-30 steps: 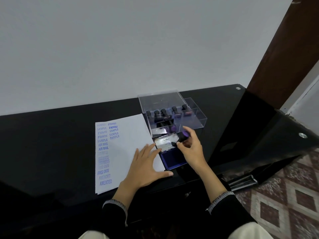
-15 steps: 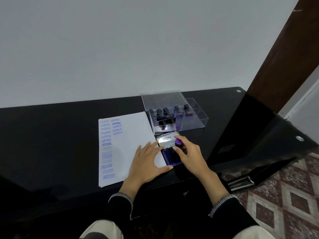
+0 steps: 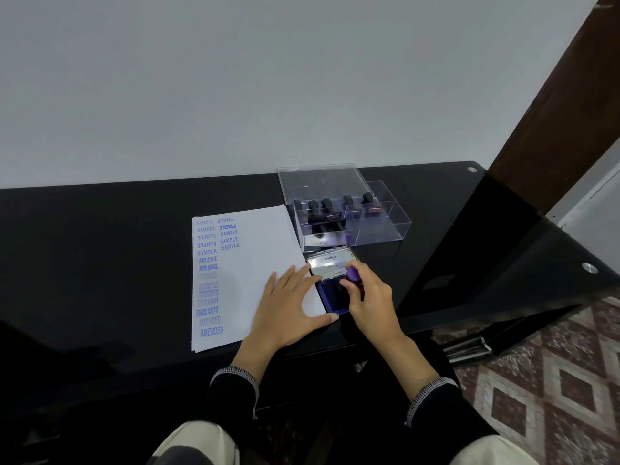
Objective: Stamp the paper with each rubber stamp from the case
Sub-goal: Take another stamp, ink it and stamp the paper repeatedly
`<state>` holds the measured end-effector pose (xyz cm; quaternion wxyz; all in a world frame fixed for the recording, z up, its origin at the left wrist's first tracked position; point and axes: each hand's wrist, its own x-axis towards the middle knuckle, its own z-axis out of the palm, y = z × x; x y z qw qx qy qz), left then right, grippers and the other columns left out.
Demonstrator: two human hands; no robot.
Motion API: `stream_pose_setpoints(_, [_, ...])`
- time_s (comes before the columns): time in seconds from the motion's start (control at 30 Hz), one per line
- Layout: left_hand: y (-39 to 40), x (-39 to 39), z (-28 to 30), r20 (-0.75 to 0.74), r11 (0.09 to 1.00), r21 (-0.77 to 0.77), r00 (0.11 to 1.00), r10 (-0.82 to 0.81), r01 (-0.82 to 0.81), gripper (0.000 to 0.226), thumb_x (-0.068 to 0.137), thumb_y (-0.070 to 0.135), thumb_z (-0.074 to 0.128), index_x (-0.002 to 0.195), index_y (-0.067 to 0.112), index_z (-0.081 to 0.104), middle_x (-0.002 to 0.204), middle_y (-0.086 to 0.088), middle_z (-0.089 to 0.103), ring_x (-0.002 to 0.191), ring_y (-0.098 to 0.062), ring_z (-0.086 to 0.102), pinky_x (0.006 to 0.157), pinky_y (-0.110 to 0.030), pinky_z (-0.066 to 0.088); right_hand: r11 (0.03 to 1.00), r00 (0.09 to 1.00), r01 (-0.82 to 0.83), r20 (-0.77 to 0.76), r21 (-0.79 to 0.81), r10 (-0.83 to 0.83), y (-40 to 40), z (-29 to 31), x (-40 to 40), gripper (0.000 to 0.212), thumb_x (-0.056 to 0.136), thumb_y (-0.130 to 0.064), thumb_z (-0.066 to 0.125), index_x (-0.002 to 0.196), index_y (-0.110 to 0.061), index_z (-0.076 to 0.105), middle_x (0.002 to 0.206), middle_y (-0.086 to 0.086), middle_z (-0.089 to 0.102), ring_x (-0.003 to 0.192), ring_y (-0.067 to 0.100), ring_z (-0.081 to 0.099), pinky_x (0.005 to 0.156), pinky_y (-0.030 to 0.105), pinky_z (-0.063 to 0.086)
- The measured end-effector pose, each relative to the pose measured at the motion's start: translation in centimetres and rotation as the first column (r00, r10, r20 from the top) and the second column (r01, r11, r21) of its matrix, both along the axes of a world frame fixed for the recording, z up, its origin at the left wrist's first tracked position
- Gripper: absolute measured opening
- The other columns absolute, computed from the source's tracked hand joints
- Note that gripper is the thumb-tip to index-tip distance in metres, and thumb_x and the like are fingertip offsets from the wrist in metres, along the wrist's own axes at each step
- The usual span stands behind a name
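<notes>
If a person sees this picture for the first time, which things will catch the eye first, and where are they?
First comes the white paper on the black table, with blue stamped words down its left side; the left hand lies flat on its near right corner. Just to its right, the right hand holds a purple-topped stamp on the open blue ink pad. Behind the pad stands a clear case with more stamps inside.

A glossy black table point(image 3: 100, 263) stands against the wall and carries everything. On it lies a white paper point(image 3: 255, 250) with blue stamp prints along its left side. Just beside the paper's right edge lies an open ink pad point(image 3: 330, 298), and behind the pad stands a clear plastic case point(image 3: 379, 226) with stamps inside.
</notes>
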<state>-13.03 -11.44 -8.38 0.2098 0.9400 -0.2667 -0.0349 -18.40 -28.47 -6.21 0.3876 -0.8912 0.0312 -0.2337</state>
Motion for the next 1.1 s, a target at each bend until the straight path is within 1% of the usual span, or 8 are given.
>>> stream_pose_setpoints(0.13, [0.0, 0.0, 0.7, -0.091, 0.997, -0.076, 0.996, -0.019, 0.013, 0.092, 0.07, 0.087, 0.043, 0.147, 0.04, 0.028, 0.158, 0.018, 0.015, 0.147, -0.006, 0.003, 0.12, -0.038, -0.006, 0.999, 1.0, 0.006, 0.01, 0.032, -0.006, -0.2, 0.0, 0.5, 0.029, 0.089, 0.002, 0.057, 0.117, -0.007, 0.057, 0.094, -0.001, 0.061, 0.086, 0.009, 0.063, 0.078, 0.006, 0.045])
stream_pose_setpoints(0.3, [0.8, 0.2, 2.4, -0.317, 0.803, -0.539, 0.945, 0.085, -0.253, 0.054, 0.086, 0.06, 0.048, 0.131, 0.029, 0.052, 0.146, 0.01, 0.041, 0.142, -0.008, 0.026, 0.119, -0.034, 0.018, 0.999, 0.999, 0.004, 0.034, -0.047, -0.002, 0.3, -0.5, 0.3, 0.032, 0.088, 0.002, 0.059, 0.119, -0.006, 0.055, 0.102, 0.001, 0.06, 0.091, 0.012, 0.059, 0.086, 0.007, 0.044])
stream_pose_setpoints(0.37, [1.7, 0.8, 2.2, -0.211, 0.792, -0.523, 0.948, 0.237, -0.314, 0.031, 0.097, 0.039, 0.052, 0.125, 0.027, 0.057, 0.143, 0.008, 0.047, 0.142, -0.01, 0.025, 0.119, -0.036, 0.016, 1.0, 0.999, 0.02, 0.041, 0.01, -0.021, 0.4, -0.5, 0.2, 0.03, 0.087, 0.006, 0.057, 0.116, -0.005, 0.057, 0.097, 0.002, 0.059, 0.086, 0.012, 0.059, 0.082, 0.003, 0.043])
stream_pose_setpoints(0.47, [4.0, 2.2, 1.3, -0.068, 0.766, -0.455, 0.875, 0.48, -0.455, 0.024, 0.094, 0.025, 0.057, 0.118, 0.02, 0.061, 0.135, 0.001, 0.055, 0.137, -0.021, 0.036, 0.117, -0.046, 0.021, 0.998, 0.999, 0.03, 0.03, 0.049, -0.031, 0.4, -0.3, 0.3, 0.028, 0.088, 0.005, 0.057, 0.114, -0.006, 0.057, 0.092, 0.003, 0.059, 0.083, 0.014, 0.06, 0.077, 0.003, 0.042])
stream_pose_setpoints(0.63, [7.6, 3.3, 1.2, -0.044, 0.626, -0.156, 0.638, 0.769, -0.764, 0.08, 0.079, 0.053, 0.068, 0.138, 0.005, 0.041, 0.146, -0.019, 0.037, 0.143, -0.038, 0.016, 0.117, -0.054, 0.003, 0.997, 0.999, 0.033, 0.012, 0.065, -0.034, 0.6, -0.5, 0.2, 0.028, 0.088, 0.003, 0.057, 0.114, -0.009, 0.056, 0.093, 0.002, 0.059, 0.083, 0.015, 0.058, 0.074, 0.005, 0.043])
stream_pose_setpoints(0.8, [8.8, 3.9, 1.0, -0.08, 0.597, 0.007, 0.595, 0.8, -0.802, 0.101, 0.068, 0.073, 0.066, 0.14, 0.008, 0.036, 0.14, -0.02, 0.033, 0.134, -0.041, 0.022, 0.115, -0.058, 0.002, 0.996, 0.998, 0.008, -0.059, 0.084, -0.003, 0.6, 0.1, 0.4, 0.022, 0.092, -0.004, 0.054, 0.112, -0.014, 0.053, 0.084, -0.002, 0.056, 0.071, 0.006, 0.054, 0.063, 0.006, 0.04])
stream_pose_setpoints(0.93, [9.0, 3.7, 0.2, 0.006, 0.613, -0.01, 0.613, 0.79, -0.79, 0.097, 0.068, 0.076, 0.062, 0.136, 0.011, 0.041, 0.136, -0.017, 0.037, 0.131, -0.04, 0.026, 0.114, -0.058, 0.004, 0.994, 0.995, -0.004, -0.096, 0.105, 0.015, 0.4, 0.2, 0.2, 0.017, 0.096, -0.016, 0.052, 0.113, -0.019, 0.052, 0.081, -0.004, 0.057, 0.068, 0.006, 0.056, 0.06, 0.009, 0.042])
stream_pose_setpoints(1.1, [9.1, 3.6, -0.1, 0.032, 0.618, -0.031, 0.617, 0.786, -0.786, 0.095, 0.069, 0.075, 0.062, 0.134, 0.01, 0.042, 0.133, -0.017, 0.039, 0.129, -0.041, 0.028, 0.114, -0.058, 0.004, 0.994, 0.995, 0.031, -0.094, 0.104, -0.021, 0.6, 0.2, 0.6, 0.019, 0.093, -0.011, 0.057, 0.111, -0.017, 0.052, 0.076, 0.0, 0.058, 0.062, 0.008, 0.055, 0.057, 0.008, 0.041])
